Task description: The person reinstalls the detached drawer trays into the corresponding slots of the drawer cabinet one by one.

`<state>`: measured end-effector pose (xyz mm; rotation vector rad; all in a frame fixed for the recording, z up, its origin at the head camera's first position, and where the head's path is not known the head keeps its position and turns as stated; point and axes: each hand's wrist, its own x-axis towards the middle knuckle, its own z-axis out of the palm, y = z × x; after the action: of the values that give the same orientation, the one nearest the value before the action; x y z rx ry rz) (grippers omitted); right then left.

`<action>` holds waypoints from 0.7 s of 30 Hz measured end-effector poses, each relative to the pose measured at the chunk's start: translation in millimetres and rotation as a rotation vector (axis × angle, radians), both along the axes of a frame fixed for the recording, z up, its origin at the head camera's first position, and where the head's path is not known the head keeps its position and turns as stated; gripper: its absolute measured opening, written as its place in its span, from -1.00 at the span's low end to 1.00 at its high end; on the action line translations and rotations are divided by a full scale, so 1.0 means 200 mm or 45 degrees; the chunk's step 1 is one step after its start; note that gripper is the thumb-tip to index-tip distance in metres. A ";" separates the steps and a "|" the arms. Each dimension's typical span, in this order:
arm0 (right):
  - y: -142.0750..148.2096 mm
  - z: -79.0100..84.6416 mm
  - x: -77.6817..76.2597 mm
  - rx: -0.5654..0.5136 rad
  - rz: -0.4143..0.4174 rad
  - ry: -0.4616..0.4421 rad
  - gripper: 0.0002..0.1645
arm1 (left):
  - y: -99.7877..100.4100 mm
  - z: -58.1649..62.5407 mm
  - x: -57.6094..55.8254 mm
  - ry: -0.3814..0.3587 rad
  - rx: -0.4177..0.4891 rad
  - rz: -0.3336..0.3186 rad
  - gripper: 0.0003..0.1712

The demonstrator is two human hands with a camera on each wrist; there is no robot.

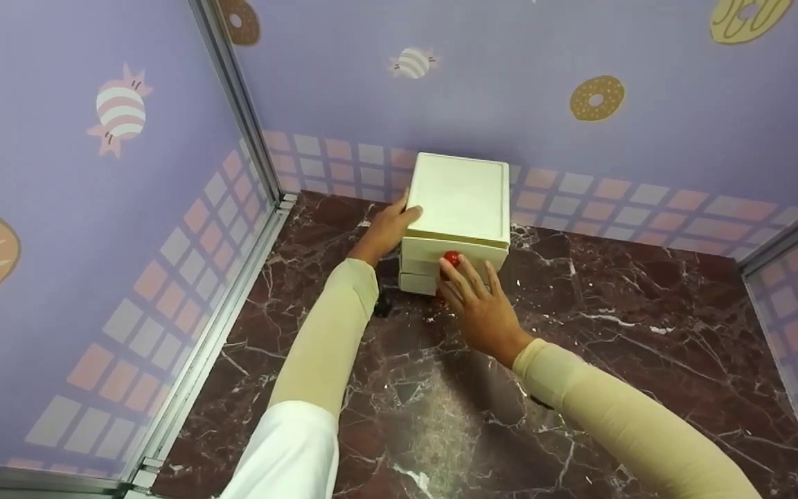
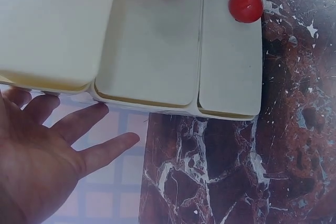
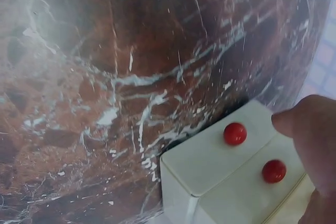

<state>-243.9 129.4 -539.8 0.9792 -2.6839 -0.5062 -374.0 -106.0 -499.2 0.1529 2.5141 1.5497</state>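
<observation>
A small white drawer cabinet (image 1: 460, 194) stands against the back wall, its drawer fronts facing me. A round red knob (image 1: 451, 258) is on the upper drawer front (image 1: 421, 254); the lower drawer front (image 1: 417, 283) lies beneath it, its own red knob (image 3: 235, 134) plain in the right wrist view. My left hand (image 1: 388, 227) rests along the cabinet's left side, thumb on the top edge; its fingers (image 2: 113, 150) stretch out in the left wrist view. My right hand (image 1: 479, 305) has its extended fingertips at the upper drawer front beside the knob, partly covering both fronts.
Dark red marble-patterned surface (image 1: 621, 333) spreads under the cabinet. A purple back wall (image 1: 496, 90) rises right behind it, and a left wall (image 1: 46, 173) meets it at a metal corner post (image 1: 240, 104). A small black object (image 1: 382, 305) is beside my left sleeve.
</observation>
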 end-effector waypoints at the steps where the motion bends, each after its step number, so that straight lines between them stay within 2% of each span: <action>1: 0.00 0.00 -0.02 -0.002 -0.008 -0.008 0.01 | 0.00 0.00 0.00 -0.005 0.008 -0.004 -0.11; 5: 0.02 0.00 -0.08 0.013 -0.012 -0.001 0.06 | 0.01 0.00 0.00 -0.015 0.041 -0.013 -0.11; 10: 0.03 -0.01 -0.10 -0.043 0.020 -0.027 -0.01 | 0.02 0.02 -0.01 0.007 0.062 -0.022 -0.11; 13: 0.02 -0.01 -0.10 -0.113 0.031 -0.049 -0.05 | 0.01 0.04 -0.01 0.012 0.047 -0.029 -0.10; 17: 0.02 -0.02 -0.07 -0.194 0.066 -0.091 0.03 | -0.01 0.04 0.01 0.000 -0.002 -0.037 -0.10; 21: 0.09 -0.05 -0.03 -0.347 0.081 -0.139 0.03 | -0.03 0.03 0.03 0.008 -0.052 -0.026 -0.12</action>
<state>-250.3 147.1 -549.3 1.0329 -2.7110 -0.0717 -367.8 -111.5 -492.3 0.1782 2.5391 1.4912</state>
